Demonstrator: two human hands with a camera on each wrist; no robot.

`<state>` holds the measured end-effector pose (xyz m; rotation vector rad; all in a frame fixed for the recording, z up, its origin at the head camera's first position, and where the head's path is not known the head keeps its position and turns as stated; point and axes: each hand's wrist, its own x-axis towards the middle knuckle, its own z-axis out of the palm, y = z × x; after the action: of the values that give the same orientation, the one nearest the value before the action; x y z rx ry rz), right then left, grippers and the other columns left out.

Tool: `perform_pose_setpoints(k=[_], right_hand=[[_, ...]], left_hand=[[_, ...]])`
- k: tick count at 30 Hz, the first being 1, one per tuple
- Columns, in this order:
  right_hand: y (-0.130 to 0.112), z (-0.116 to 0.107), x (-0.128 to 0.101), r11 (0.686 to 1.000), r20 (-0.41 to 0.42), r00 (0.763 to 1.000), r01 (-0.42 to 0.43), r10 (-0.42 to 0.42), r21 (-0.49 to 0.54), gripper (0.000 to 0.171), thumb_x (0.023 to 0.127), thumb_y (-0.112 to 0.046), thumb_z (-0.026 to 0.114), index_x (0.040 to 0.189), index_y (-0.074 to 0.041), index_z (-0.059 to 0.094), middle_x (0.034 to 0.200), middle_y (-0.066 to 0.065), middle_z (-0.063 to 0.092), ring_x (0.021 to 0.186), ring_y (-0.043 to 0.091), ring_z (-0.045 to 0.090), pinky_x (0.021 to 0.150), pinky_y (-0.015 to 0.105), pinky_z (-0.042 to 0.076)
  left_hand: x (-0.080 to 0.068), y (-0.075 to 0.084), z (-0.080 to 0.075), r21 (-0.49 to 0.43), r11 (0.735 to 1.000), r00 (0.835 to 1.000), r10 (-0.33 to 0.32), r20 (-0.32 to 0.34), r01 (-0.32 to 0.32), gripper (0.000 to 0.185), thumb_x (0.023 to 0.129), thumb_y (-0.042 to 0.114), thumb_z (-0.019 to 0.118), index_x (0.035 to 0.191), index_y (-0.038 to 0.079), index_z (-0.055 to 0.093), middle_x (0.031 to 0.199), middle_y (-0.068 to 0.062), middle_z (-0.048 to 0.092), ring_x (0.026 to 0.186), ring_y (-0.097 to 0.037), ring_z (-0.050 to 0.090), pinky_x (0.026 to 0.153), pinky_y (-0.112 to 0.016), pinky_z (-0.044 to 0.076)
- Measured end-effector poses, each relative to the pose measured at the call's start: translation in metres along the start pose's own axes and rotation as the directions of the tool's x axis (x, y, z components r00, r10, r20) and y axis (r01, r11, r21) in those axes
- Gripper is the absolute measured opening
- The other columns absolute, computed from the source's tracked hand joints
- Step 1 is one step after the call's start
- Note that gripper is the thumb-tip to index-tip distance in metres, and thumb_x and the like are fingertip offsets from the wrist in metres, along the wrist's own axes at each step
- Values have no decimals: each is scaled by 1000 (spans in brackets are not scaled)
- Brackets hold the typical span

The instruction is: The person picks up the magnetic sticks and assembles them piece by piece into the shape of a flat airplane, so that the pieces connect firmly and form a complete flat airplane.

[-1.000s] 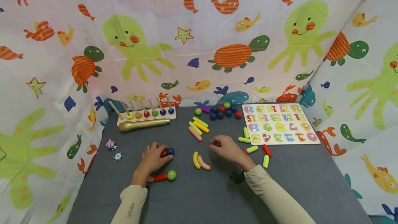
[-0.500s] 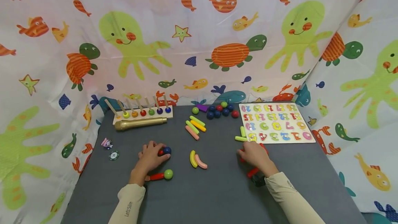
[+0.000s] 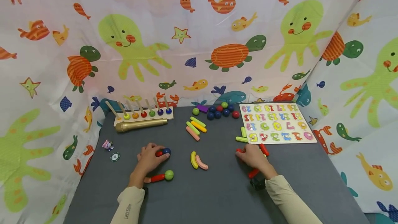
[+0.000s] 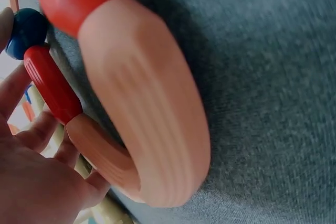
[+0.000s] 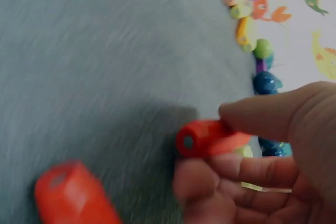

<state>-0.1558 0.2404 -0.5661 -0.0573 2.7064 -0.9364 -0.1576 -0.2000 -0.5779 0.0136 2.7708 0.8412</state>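
In the head view my left hand (image 3: 148, 160) holds a chain of toy magnetic pieces at its far end, with thumb and fingers about a blue ball (image 4: 27, 32) and a red magnetic stick (image 4: 52, 82). From that stick a pink curved piece (image 4: 157, 119) bends back to a second red stick (image 3: 157, 178), which ends in a green ball (image 3: 169, 175). My right hand (image 3: 255, 156) pinches a loose red magnetic stick (image 5: 205, 136) between thumb and fingers; a small round grey spot shows in its end. Another red stick (image 5: 76, 198) lies near that hand.
Yellow and pink curved pieces (image 3: 201, 162) lie between the hands. Farther back are several straight sticks (image 3: 192, 130), a cluster of balls (image 3: 218, 114), a number board (image 3: 280, 123), a peg board (image 3: 116, 122) and a gold microphone (image 3: 141, 124). A chip (image 3: 115, 157) lies left.
My right hand has moved right from near the curved pieces to the sticks by the number board, and now pinches a red one. My left hand stays on the chain.
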Motion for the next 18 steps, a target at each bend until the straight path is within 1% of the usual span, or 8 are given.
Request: perform_pose_setpoints(k=[2,4,7,9,12,15,18], right_hand=[[-3,2,4,995,28,1000,4,-7,102,37,102,-23,74,72,-9,59,58,1,53,50,16,53,52,30,40],[-10,4,9,976,62,998,9,-23,218,28,104,-25,73,83,-7,65,65,2,61,54,18,59,54,31,46],[-27,9,20,933,103,993,13,-53,359,24,105,-28,72,98,-5,71,73,5,65,59,18,60,57,32,50],[-40,12,28,901,124,989,19,-81,433,27,106,-29,71,104,-2,73,77,8,67,60,19,59,58,32,50],[-61,21,40,863,148,983,19,-108,505,28,105,-28,72,107,0,74,79,9,69,62,18,59,59,31,50],[-83,32,51,830,177,976,9,-129,558,26,105,-24,72,108,1,74,81,9,70,63,17,61,60,29,52],[-106,43,60,800,223,964,-20,-143,600,23,106,-20,71,108,3,74,82,10,70,63,17,62,59,26,53]], left_hand=[[-1,-1,0,-11,1000,1000,-7,-4,7,52,100,47,75,139,12,71,144,-21,51,130,-48,41,103,-72,27],[-1,-2,0,-22,1000,1000,-13,-10,13,52,100,46,76,138,11,72,144,-21,52,132,-49,40,104,-72,26],[-1,-4,-1,-37,999,1000,-10,-17,10,50,100,43,77,137,10,72,143,-20,55,134,-49,39,106,-72,25],[-2,-5,-1,-50,999,1000,-9,-19,8,50,100,43,77,138,11,71,144,-19,57,136,-48,39,107,-72,24],[-3,-5,-3,-74,997,1000,-10,-11,9,51,100,42,76,140,11,70,146,-21,59,139,-49,38,108,-71,24],[-3,-3,-5,-87,996,1000,-24,-1,23,51,101,41,76,141,11,69,147,-23,59,138,-48,39,108,-69,25],[-2,-2,-5,-88,996,1000,-31,4,31,51,101,41,76,141,11,69,146,-22,60,137,-47,40,107,-68,25]])
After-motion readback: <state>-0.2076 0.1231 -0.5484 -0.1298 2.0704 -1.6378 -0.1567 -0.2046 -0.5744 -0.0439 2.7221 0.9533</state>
